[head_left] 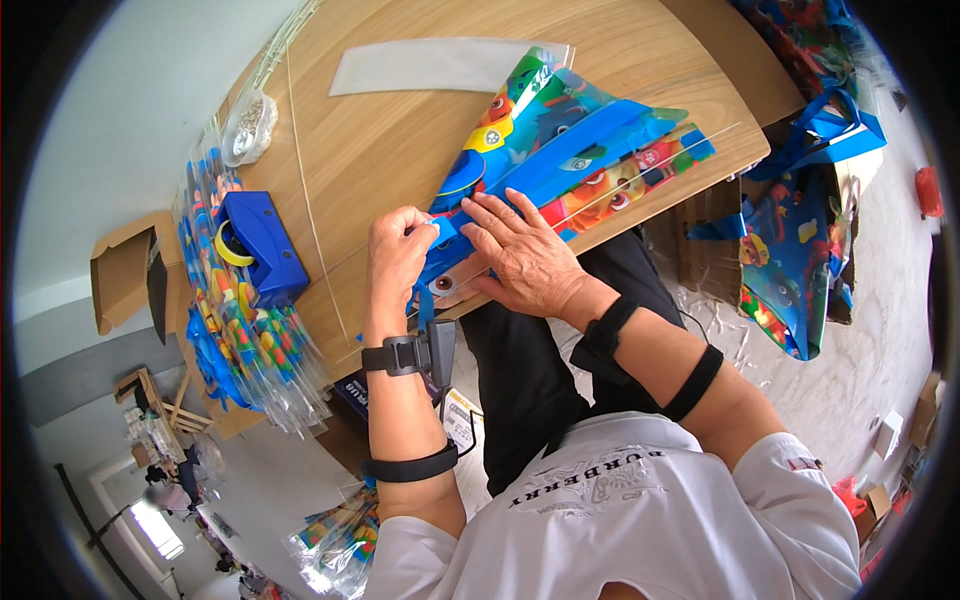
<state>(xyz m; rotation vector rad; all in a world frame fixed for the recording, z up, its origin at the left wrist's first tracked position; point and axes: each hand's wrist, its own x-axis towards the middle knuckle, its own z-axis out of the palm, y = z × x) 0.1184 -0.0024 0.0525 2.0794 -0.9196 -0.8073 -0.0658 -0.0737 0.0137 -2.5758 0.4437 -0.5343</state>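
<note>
A cartoon-printed kite of thin film, with blue panels and thin pale rods along it, lies folded at the table's near edge. My left hand is closed in a pinch on a small blue piece at the kite's left corner. What else the fingertips hold is hidden. Flat on the kite, just to the right, rests my right hand, fingers stretched out and holding nothing. A narrow blue strip hangs below the left hand by the table edge.
On the wooden table are a blue tape dispenser, a clear tub of small pieces, a translucent sheet and a thin line. Packed printed film overhangs the left edge. More printed film hangs over a carton at right.
</note>
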